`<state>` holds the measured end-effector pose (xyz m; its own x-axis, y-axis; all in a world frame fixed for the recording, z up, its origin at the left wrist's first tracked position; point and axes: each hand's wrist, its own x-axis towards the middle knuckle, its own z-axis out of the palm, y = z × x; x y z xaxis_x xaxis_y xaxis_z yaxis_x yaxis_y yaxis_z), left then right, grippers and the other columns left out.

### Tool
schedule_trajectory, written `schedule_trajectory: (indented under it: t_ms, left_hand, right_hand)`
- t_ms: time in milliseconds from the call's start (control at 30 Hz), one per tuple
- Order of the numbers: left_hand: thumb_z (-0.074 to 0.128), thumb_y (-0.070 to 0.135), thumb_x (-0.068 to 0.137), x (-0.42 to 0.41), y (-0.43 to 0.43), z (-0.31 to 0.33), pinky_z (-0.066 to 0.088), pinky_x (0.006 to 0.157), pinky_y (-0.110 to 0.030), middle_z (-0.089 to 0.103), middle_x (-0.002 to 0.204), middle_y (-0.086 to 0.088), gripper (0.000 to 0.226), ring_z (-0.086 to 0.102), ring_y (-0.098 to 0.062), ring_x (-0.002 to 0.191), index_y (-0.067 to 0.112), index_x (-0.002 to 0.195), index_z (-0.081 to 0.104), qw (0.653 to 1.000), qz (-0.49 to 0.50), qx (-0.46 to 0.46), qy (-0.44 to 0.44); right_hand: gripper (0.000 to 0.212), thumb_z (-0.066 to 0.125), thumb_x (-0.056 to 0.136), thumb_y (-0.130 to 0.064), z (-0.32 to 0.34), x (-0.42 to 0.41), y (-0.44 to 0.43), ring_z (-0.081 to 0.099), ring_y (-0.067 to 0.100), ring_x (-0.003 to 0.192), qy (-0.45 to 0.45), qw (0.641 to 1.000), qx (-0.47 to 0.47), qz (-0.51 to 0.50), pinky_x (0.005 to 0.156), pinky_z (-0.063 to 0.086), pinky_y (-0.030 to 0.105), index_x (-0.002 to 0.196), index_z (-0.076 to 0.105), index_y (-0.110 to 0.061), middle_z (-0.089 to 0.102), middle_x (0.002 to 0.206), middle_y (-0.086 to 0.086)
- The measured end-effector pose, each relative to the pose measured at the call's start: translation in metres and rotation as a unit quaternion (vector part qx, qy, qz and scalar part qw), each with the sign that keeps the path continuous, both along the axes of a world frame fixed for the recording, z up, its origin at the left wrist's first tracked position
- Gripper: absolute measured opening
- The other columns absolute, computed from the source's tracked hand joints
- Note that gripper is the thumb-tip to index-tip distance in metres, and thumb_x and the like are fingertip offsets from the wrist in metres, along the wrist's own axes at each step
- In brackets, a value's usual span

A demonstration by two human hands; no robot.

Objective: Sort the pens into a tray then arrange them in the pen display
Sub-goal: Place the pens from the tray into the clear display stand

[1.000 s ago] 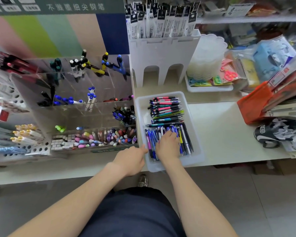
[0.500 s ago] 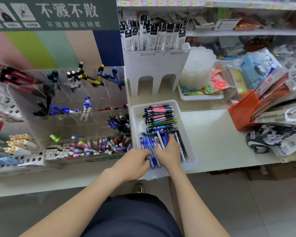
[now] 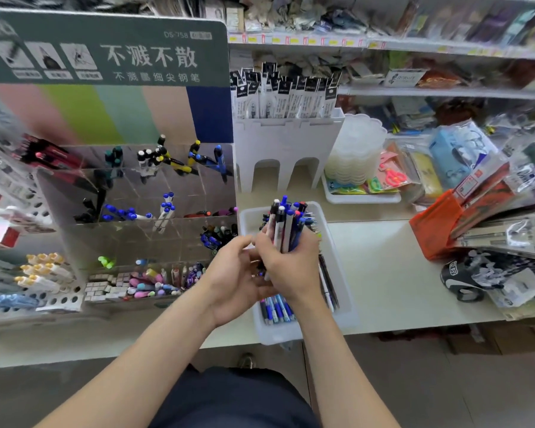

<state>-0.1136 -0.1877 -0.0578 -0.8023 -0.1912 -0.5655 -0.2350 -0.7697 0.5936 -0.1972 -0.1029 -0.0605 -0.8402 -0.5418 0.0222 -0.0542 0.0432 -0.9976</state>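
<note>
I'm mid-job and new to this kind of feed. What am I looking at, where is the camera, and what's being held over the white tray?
There is no machine here. These are a person's two bare hands, seen from one wide camera worn on their head, looking forward and down at a shop counter. The right hand grips a bundle of pens, standing on end, above the white tray. The left hand curls against the bundle's lower end. In the tray lie more pens, flat. To the left of the tray stands the clear pen display, its compartments partly filled.
</note>
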Motion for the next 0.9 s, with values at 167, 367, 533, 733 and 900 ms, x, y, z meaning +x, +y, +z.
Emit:
schedule_trajectory:
  t_ms: [167,367,533,733,900]
  left_hand:
    - [0.038,0.020,0.100,0.016,-0.017,0.000,0.054,0.079,-0.040,0.059,0.104,-0.015,0.044,0.060,-0.019,0.077,0.005,0.124,0.071,1.000,0.006,-0.017,-0.005]
    - [0.052,0.017,0.074,0.041,-0.041,0.007,0.050,0.085,-0.043,0.068,0.110,-0.020,0.056,0.061,-0.031,0.099,0.004,0.126,0.070,0.991,-0.063,-0.117,0.028]
    - [0.067,-0.002,0.083,0.052,-0.058,0.018,0.058,0.083,-0.040,0.073,0.104,-0.020,0.048,0.069,-0.030,0.095,0.012,0.128,0.068,0.956,-0.138,-0.252,0.066]
    - [0.056,-0.001,0.090,0.061,-0.073,0.019,0.041,0.060,-0.040,0.054,0.085,-0.033,0.020,0.050,-0.028,0.071,-0.004,0.108,0.062,0.920,-0.152,-0.362,0.017]
    - [0.060,-0.001,0.090,0.077,-0.093,0.026,0.043,0.056,-0.034,0.057,0.075,-0.013,0.005,0.051,-0.026,0.065,0.000,0.095,0.063,0.924,-0.133,-0.359,0.005]
  right_hand:
    - [0.011,0.081,0.084,-0.002,0.006,0.001,-0.009,0.074,0.019,0.075,-0.116,0.991,0.019,0.066,0.071,0.061,0.036,0.083,0.077,-0.012,0.075,0.077,0.007]
    - [0.008,0.078,0.085,-0.012,0.008,0.010,-0.026,0.068,0.022,0.081,-0.180,0.968,-0.003,0.176,0.079,0.059,0.044,0.084,0.074,-0.019,0.069,0.081,0.006]
    - [0.018,0.075,0.099,-0.021,0.011,0.018,-0.040,0.077,0.029,0.102,-0.197,0.956,0.031,0.216,0.093,0.063,0.051,0.112,0.075,-0.009,0.078,0.102,0.014]
    - [0.030,0.081,0.092,-0.021,0.010,0.026,-0.058,0.072,0.034,0.087,-0.241,0.948,-0.016,0.207,0.078,0.057,0.053,0.114,0.071,-0.004,0.074,0.093,0.015]
    - [0.029,0.079,0.096,-0.019,0.020,0.040,-0.081,0.072,0.031,0.088,-0.182,0.970,-0.079,0.140,0.081,0.062,0.045,0.120,0.066,-0.008,0.072,0.096,0.016]
